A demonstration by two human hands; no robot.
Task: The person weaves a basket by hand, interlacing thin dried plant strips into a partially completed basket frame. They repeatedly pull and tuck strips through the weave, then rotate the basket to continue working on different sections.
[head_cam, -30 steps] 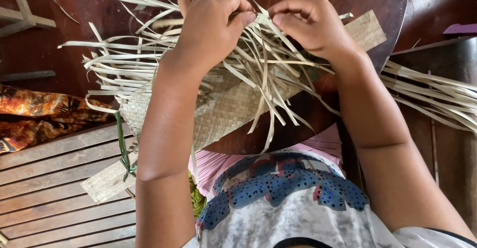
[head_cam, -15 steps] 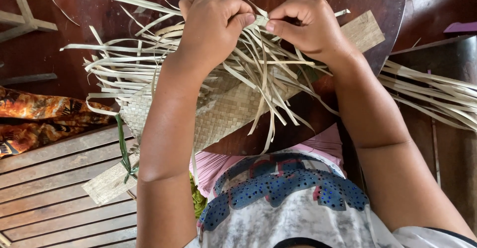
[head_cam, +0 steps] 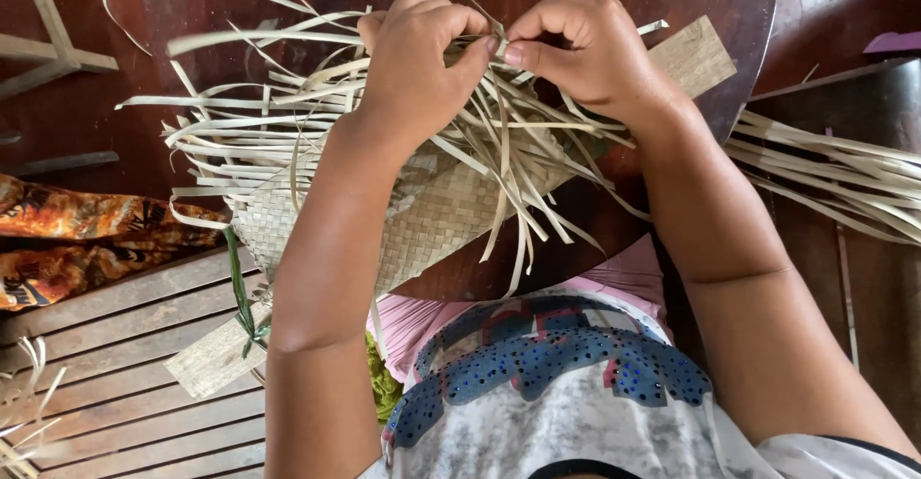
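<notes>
Left of the woven mat [head_cam: 422,220] lies orange patterned cloth [head_cam: 67,239], and over the mat's upper edge the left hand [head_cam: 417,67] and right hand [head_cam: 585,52], now closer together, each pinch pale loose strips [head_cam: 508,143].

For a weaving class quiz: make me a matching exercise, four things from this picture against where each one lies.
Things:
1. woven mat
2. loose strip bundle
3. orange cloth
4. wooden slat

Places:
A. far right, beside the round table
B. far left, above the plank floor
C. under the left forearm, lower left
D. on the table, under both hands

Pairs: 1-D, 2-A, 3-B, 4-C. The left hand and right hand pinch strips at the mat's unfinished edge.
</notes>
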